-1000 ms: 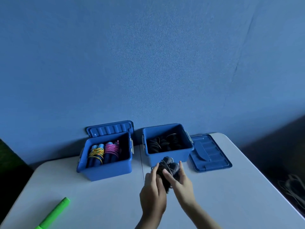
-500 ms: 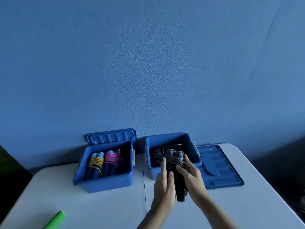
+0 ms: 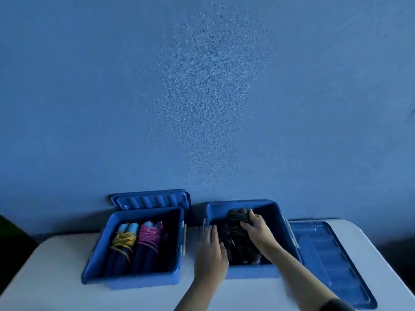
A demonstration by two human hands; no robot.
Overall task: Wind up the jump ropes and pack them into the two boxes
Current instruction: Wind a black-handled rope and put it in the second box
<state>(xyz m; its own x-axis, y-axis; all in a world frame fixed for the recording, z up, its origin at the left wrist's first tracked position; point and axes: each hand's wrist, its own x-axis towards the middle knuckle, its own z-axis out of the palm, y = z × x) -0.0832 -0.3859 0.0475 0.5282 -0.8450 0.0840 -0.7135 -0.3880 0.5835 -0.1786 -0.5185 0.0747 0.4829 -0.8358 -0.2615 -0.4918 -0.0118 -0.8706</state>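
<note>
Two open blue boxes stand side by side on the white table. The left box (image 3: pixel 134 277) holds two wound jump ropes with blue handles, one bound in yellow cord (image 3: pixel 123 241), one in pink cord (image 3: pixel 150 236). Inside the right box (image 3: pixel 276 212) my right hand (image 3: pixel 254 227) is shut on a wound black jump rope (image 3: pixel 235 223), pressing it down among other dark ropes. My left hand (image 3: pixel 211 250) rests with flat, spread fingers on that box's left rim and holds nothing.
One blue lid (image 3: pixel 150 199) leans against the wall behind the left box. The other lid (image 3: pixel 332 259) lies flat on the table (image 3: pixel 56 288) right of the right box, near the table's right edge. A blue wall rises close behind.
Both hands carried the black rope bundle forward from above the table into the right box. My left hand let go of it and moved to the box rim. The view shifted closer.
</note>
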